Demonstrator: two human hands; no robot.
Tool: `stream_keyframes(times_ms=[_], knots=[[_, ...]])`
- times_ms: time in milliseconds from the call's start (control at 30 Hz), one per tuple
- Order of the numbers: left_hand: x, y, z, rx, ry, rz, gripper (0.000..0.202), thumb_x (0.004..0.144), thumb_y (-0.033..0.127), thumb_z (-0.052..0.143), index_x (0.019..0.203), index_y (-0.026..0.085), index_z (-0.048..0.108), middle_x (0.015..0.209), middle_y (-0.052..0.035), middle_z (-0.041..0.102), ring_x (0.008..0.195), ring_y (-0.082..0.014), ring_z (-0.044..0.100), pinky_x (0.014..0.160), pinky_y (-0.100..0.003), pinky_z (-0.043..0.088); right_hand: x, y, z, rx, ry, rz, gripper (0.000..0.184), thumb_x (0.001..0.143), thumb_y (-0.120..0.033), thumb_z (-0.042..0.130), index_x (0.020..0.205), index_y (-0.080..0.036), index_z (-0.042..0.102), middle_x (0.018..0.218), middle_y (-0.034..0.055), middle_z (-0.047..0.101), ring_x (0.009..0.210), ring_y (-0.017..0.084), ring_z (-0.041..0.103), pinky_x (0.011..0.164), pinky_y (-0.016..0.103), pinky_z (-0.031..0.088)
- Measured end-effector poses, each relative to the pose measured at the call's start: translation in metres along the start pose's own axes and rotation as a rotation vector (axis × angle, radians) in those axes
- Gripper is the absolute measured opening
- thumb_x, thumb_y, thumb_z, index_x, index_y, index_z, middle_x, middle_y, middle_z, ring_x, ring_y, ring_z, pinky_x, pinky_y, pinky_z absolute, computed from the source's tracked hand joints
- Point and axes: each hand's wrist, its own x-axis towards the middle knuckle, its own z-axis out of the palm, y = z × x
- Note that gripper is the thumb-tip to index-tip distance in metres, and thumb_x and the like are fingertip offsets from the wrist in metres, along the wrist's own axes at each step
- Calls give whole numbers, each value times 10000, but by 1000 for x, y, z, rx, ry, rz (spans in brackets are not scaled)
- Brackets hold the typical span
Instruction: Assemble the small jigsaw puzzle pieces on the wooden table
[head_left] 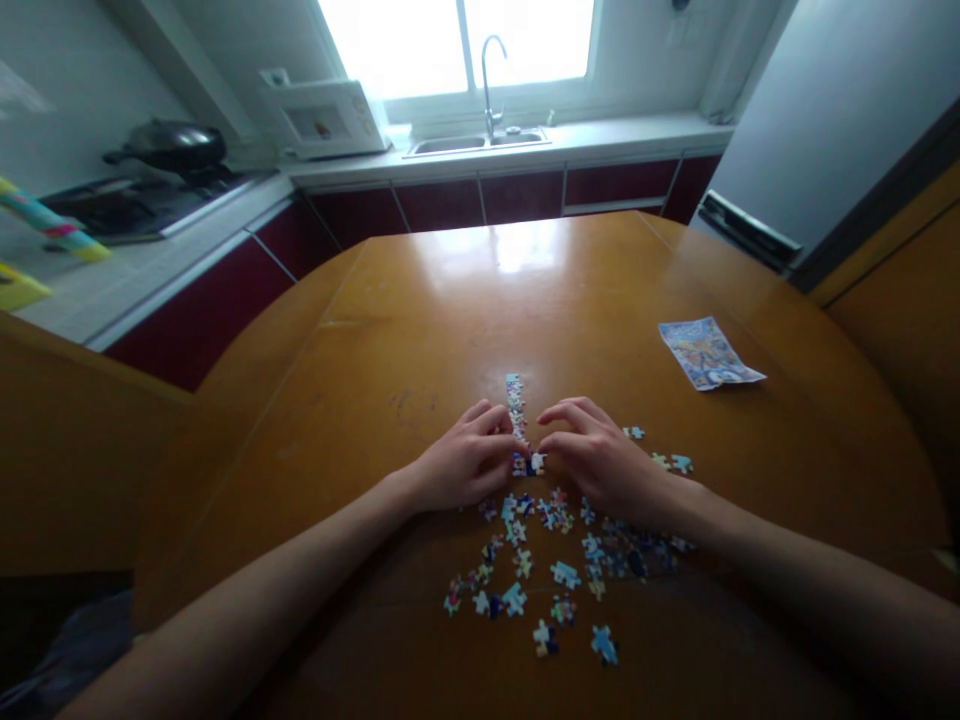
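Head view: both hands meet in the middle of the table (420, 320), fingertips almost touching. The left hand (465, 465) is curled, its fingertips pressing down on the near end of a strip (515, 400) of joined puzzle pieces that runs straight away from the hands. Whether it grips the strip or only pins it flat cannot be told. The right hand (600, 460) has thumb and forefinger closed on a small white piece (537, 462), held right against the strip's near end, between the two hands.

The loose pieces (555, 560) lie scattered just behind the hands, toward the person, some under the right wrist. A few more sit just beyond the right hand's knuckles. A printed leaflet (709, 352) lies well off to the right, beyond the right hand.

The strip looks thin and only one piece wide, so a sideways push from either hand could well buckle it or pop a joint farther up. If the white piece is forced in at a slant, its tab may bend, or the last joined piece may lift. The right forearm rests over the scatter, so a drag of that wrist could sweep pieces about or flip them. The dim light near the hands makes a wrong match likelier.
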Motion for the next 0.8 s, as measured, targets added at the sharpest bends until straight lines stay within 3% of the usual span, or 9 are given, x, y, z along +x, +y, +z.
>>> stream_keyframes(times_ms=[100, 267, 567, 800], knots=[[0, -1, 0, -64, 102, -31, 250, 911, 136, 513, 1109, 210, 646, 962, -61, 570, 951, -220, 483, 889, -373, 446, 1, -2, -1, 20, 85, -1, 260, 884, -41, 544, 988, -215, 706, 1105, 94, 644, 1109, 244, 522, 960, 423, 485], [0, -3, 3, -64, 217, -106, 237, 919, 111, 486, 1088, 198, 628, 902, -44, 573, 938, -215, 485, 856, -364, 442, -2, -16, 8, -17, 7, -50, 116, 921, -169, 606, 929, -220, 709, 993, 76, 633, 989, 231, 517, 886, 387, 476], [0, -4, 4, -66, 228, -43, 238, 919, 90, 502, 1061, 195, 662, 927, -51, 587, 942, -209, 496, 855, -352, 453, -6, -29, 24, -122, -135, -88, 132, 939, -283, 628, 1007, -216, 718, 1040, 90, 619, 1018, 251, 495, 910, 416, 451], [0, -5, 6, -72, 240, -33, 253, 915, 77, 497, 1058, 193, 671, 932, -55, 589, 944, -207, 495, 850, -353, 461, -5, -30, 25, -67, -154, -70, 73, 914, -218, 621, 946, -186, 678, 1063, 102, 619, 1022, 246, 498, 925, 417, 459]])
